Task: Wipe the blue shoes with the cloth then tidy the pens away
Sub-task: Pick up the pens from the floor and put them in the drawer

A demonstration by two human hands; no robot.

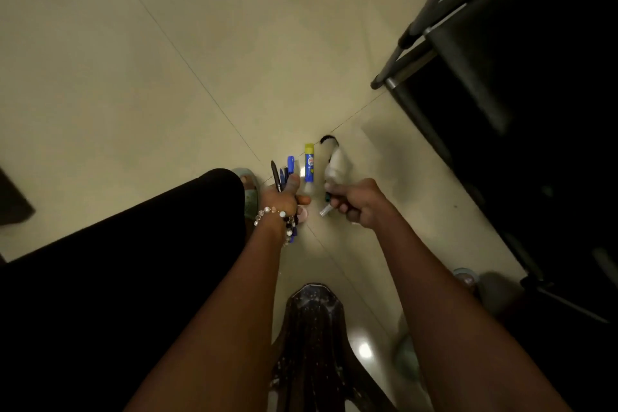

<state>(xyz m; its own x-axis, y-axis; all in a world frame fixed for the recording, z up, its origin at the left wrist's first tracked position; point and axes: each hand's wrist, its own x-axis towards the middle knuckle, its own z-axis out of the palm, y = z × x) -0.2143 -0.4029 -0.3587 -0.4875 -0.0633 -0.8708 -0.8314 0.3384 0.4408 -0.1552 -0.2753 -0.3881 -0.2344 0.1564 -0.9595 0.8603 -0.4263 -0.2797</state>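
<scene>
Down at the bottom edge, closest to the lens, sits a dark glossy stool [314, 338] with pale speckles on its moulded, ridged top, and both bare forearms reach out over it. Left hand [284, 197] is curled round a bunch of pens [284, 174], slim plastic barrels in black and blue fanning up past the thumb, and their lower ends poke out under the wrist beside a beaded bracelet [276, 216] of pearly and dark round beads. Right hand [354, 201] has its fingers closed on another pen [326, 207], a clear-tipped barrel with a dark green band, blurred with movement. Just above that fist lies a white cloth [337, 164], soft and crumpled, with a dark patch at its far end; whether the hand touches it, I cannot tell. Between the two hands a glue stick [309, 162] lies on the floor, a smooth blue tube with a yellow cap. No pen holder shows in this view, and the shoes named in the task cannot be made out. Pale glossy floor tiles [133, 77] with thin grout lines spread all around, a black trouser leg [133, 244] crosses the left side with a light green sandal [250, 191] at its end, and a dark rack with grey metal tubes [434, 10] stands at the upper right.
</scene>
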